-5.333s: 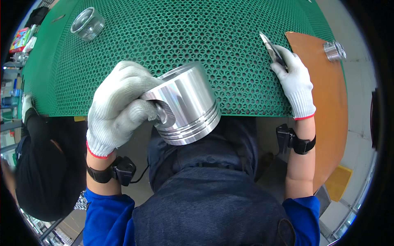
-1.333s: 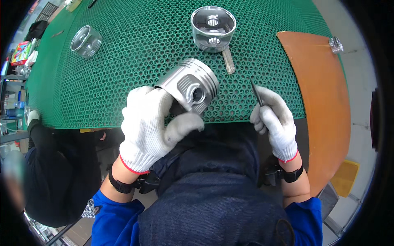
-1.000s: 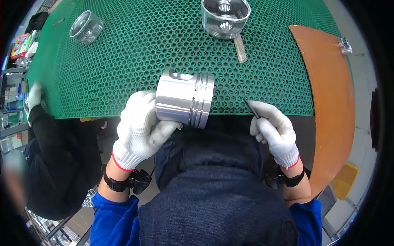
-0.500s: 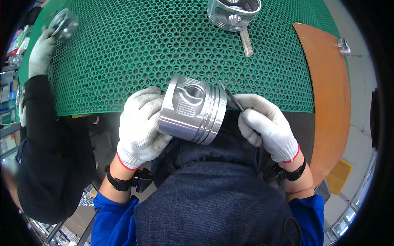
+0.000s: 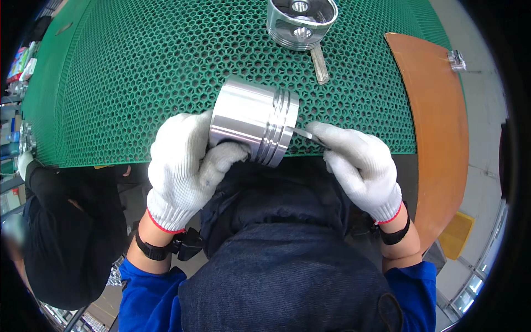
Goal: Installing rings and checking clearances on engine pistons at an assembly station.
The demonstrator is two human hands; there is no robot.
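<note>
A shiny metal piston [image 5: 246, 113] lies on its side in the air over the near edge of the green mat. My gloved left hand [image 5: 185, 163] grips it by the skirt end, thumb underneath, and its ring grooves face right. Between the thumb and fingers of my gloved right hand [image 5: 359, 166] is a slim, flat-bladed scraper-like tool [image 5: 303, 133]. The blade tip meets the piston at the ring grooves near the crown edge. Most of the tool's handle is hidden by the glove.
A second piston [image 5: 301, 27] stands open end up at the back of the green honeycomb mat [image 5: 149, 94], with a flat metal strip [image 5: 319, 65] by it. An orange-brown board [image 5: 437, 127] borders the right side. At the left is another person's dark sleeve [image 5: 50, 188].
The piston has been turned about its axis, so its pin hole no longer shows. The tool's tip has come onto the grooves. At left, the co-worker's arm and piston have left the mat.
</note>
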